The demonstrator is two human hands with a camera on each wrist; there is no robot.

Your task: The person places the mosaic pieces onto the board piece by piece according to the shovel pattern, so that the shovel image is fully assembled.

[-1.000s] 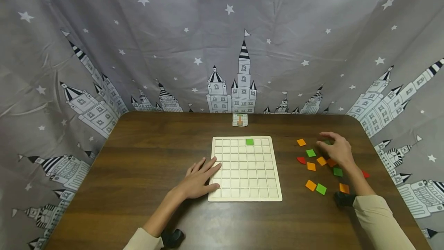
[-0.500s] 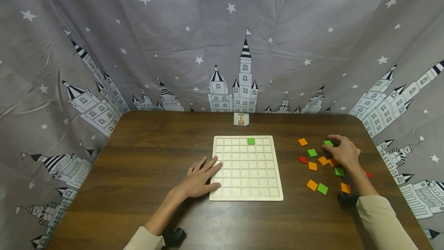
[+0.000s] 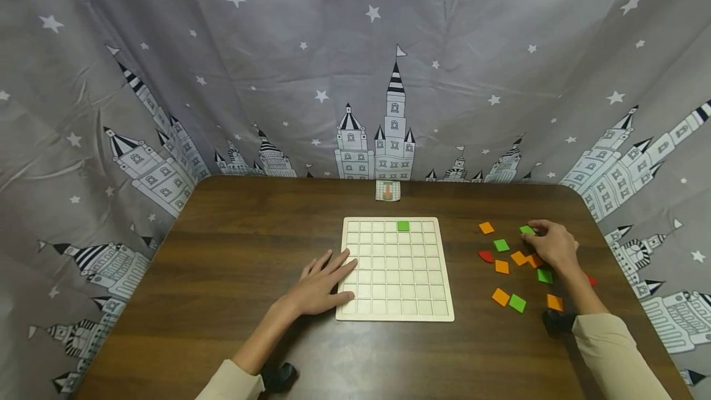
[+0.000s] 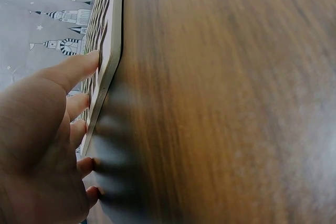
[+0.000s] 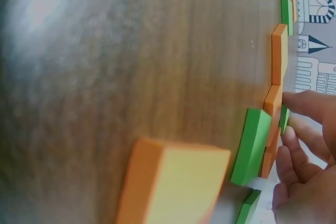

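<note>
A cream grid board (image 3: pixel 394 311) lies on the table, with one green square tile (image 3: pixel 403 226) in its top row. My left hand (image 3: pixel 318 287) rests over the board's left edge, fingers spread; the left wrist view shows the thumb (image 4: pixel 79 69) on the rim. At the far right, my right hand (image 3: pixel 552 244) pinches another green square tile (image 3: pixel 527 230) between thumb and fingers. In the right wrist view that pinched tile (image 5: pixel 284 118) is partly hidden behind an orange tile (image 5: pixel 273 103) and the fingertips.
Several loose orange, green and red pieces lie around the right hand, among them a red rounded piece (image 3: pixel 486 257), an orange tile (image 3: pixel 486 228) and a green tile (image 3: pixel 518 303). A small pattern card (image 3: pixel 387 191) stands at the table's back edge, before a grey curtain (image 3: pixel 289 79).
My right hand has shifted slightly right and nearer, its fingertips closing on the green tile, which shows more clearly now. The left hand and board stay in place; the head view shifts slightly.
</note>
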